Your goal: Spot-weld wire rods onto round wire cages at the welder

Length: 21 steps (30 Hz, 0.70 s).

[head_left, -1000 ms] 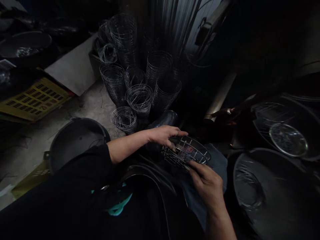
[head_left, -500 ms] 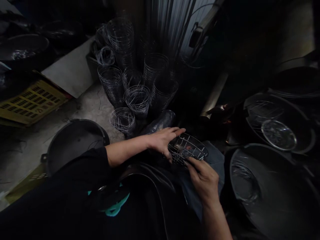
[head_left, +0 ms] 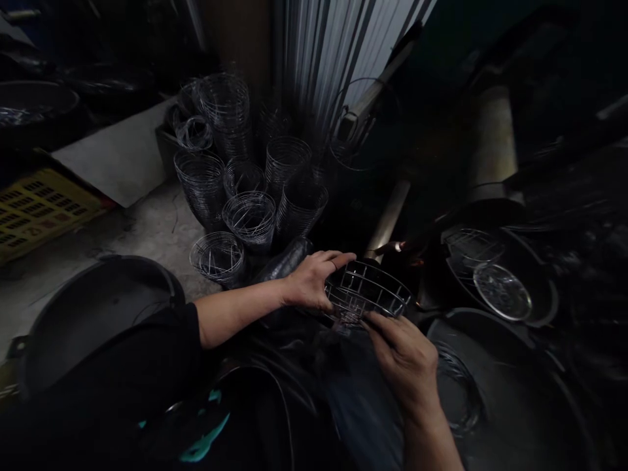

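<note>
A round wire basket (head_left: 375, 278) is held tilted in front of me, between both hands. My left hand (head_left: 314, 280) grips its left side, the fingers over the upper ring and the thumb lower down. At the near edge, my right hand (head_left: 405, 353) is closed with thumb and fingers pinched on the basket's wire. Whether a smaller piece is also in that pinch is hidden. Just beyond the basket, a copper-coloured tip (head_left: 398, 246) lies near the end of a pale bar (head_left: 390, 216).
Several stacks of wire baskets (head_left: 250, 216) stand on the floor ahead. A dark tub (head_left: 98, 314) sits at left, with a yellow crate (head_left: 44, 209) behind it. Dark tubs (head_left: 520, 392) on the right hold wire rings (head_left: 458, 389) and a round wire piece (head_left: 503, 291).
The basket has turned and tipped, its open ring now facing me more, and sits closer to the copper-coloured tip. Both hands keep hold. My view has shifted to the right.
</note>
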Each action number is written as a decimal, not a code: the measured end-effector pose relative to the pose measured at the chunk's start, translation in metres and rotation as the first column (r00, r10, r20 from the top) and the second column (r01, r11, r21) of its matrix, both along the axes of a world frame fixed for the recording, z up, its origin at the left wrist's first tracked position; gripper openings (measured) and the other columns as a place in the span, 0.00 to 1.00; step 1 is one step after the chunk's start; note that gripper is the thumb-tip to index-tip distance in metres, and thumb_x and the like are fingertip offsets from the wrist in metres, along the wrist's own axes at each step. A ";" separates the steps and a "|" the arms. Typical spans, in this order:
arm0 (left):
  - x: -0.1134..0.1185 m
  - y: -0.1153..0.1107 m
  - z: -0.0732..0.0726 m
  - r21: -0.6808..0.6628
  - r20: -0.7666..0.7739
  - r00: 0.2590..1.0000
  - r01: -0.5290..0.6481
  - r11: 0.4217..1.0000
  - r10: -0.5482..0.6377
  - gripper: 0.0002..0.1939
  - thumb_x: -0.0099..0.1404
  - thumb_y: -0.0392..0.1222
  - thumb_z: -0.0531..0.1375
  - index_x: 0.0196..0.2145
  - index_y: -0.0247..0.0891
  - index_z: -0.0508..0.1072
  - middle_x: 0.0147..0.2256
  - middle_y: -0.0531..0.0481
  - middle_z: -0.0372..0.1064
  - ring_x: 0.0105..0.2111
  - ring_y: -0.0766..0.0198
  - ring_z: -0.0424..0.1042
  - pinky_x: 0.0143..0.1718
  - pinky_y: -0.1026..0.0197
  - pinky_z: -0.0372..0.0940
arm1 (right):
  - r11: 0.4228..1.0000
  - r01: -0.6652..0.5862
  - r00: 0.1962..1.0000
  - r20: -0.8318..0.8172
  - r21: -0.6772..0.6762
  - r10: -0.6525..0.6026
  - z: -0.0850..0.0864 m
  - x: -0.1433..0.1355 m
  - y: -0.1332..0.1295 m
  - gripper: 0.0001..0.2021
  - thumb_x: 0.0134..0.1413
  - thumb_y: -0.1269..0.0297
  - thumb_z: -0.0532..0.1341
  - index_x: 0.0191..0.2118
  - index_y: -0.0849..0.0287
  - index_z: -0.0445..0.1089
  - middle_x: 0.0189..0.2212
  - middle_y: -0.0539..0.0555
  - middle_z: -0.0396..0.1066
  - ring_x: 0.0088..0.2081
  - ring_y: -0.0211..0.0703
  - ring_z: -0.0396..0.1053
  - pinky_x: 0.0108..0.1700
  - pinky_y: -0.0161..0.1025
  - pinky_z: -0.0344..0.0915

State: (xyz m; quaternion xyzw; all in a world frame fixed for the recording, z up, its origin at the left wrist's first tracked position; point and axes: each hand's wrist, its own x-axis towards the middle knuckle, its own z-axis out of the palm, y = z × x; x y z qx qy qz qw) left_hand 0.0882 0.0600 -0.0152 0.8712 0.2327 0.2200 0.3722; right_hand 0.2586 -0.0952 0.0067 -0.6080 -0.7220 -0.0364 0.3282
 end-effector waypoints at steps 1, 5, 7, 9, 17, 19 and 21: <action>0.004 0.003 0.000 -0.005 0.009 1.000 -0.010 1.000 0.010 0.56 0.41 0.56 0.72 0.64 0.35 0.57 0.60 0.36 0.60 0.58 0.46 0.63 0.61 0.46 0.57 | 1.000 0.001 1.000 0.019 0.006 -0.001 0.003 0.004 0.004 0.08 0.61 0.67 0.59 0.38 0.56 0.76 0.30 0.50 0.78 0.29 0.39 0.73 0.36 0.37 0.68; 0.015 0.015 0.003 -0.048 0.041 0.999 -0.034 0.998 0.036 0.56 0.39 0.53 0.73 0.64 0.39 0.57 0.60 0.39 0.60 0.59 0.48 0.62 0.62 0.46 0.56 | 1.000 0.000 0.998 0.064 0.013 -0.001 0.010 0.018 0.019 0.08 0.61 0.67 0.59 0.38 0.56 0.76 0.30 0.50 0.78 0.29 0.39 0.73 0.36 0.38 0.68; 0.020 0.021 0.006 -0.080 0.073 0.997 -0.032 0.996 0.038 0.55 0.39 0.50 0.73 0.64 0.40 0.57 0.60 0.40 0.60 0.59 0.48 0.61 0.62 0.46 0.56 | 1.000 -0.011 0.998 0.064 0.012 0.011 0.013 0.024 0.026 0.07 0.60 0.68 0.59 0.38 0.57 0.76 0.30 0.50 0.78 0.29 0.39 0.73 0.36 0.38 0.68; 0.024 0.026 0.009 -0.116 0.098 0.994 -0.045 0.992 0.057 0.55 0.40 0.50 0.73 0.63 0.39 0.58 0.60 0.40 0.60 0.60 0.47 0.61 0.62 0.46 0.57 | 1.000 -0.021 0.998 0.059 0.019 0.020 0.017 0.029 0.034 0.07 0.60 0.68 0.60 0.39 0.57 0.76 0.31 0.51 0.78 0.29 0.39 0.72 0.36 0.37 0.68; 0.036 0.044 0.011 -0.163 0.105 0.991 -0.059 0.985 0.077 0.56 0.36 0.46 0.73 0.63 0.37 0.59 0.59 0.39 0.60 0.59 0.45 0.63 0.60 0.46 0.60 | 1.000 0.007 1.000 0.031 0.007 -0.007 0.027 0.039 0.055 0.07 0.59 0.64 0.61 0.37 0.56 0.77 0.28 0.50 0.77 0.27 0.38 0.72 0.32 0.36 0.67; 0.037 0.045 0.011 -0.171 0.123 0.990 -0.049 0.984 0.071 0.56 0.36 0.46 0.74 0.63 0.35 0.60 0.59 0.38 0.61 0.58 0.45 0.63 0.60 0.46 0.60 | 0.999 0.029 1.000 -0.011 -0.025 -0.029 0.027 0.038 0.055 0.07 0.59 0.63 0.61 0.37 0.55 0.77 0.28 0.50 0.77 0.28 0.39 0.73 0.32 0.36 0.68; 0.037 0.045 0.012 -0.179 0.141 0.988 -0.033 0.983 0.059 0.55 0.36 0.45 0.74 0.62 0.34 0.61 0.58 0.38 0.62 0.57 0.45 0.64 0.60 0.47 0.61 | 0.998 0.040 0.998 -0.047 -0.043 -0.042 0.027 0.037 0.054 0.07 0.59 0.61 0.61 0.37 0.54 0.78 0.29 0.51 0.77 0.28 0.40 0.73 0.32 0.36 0.68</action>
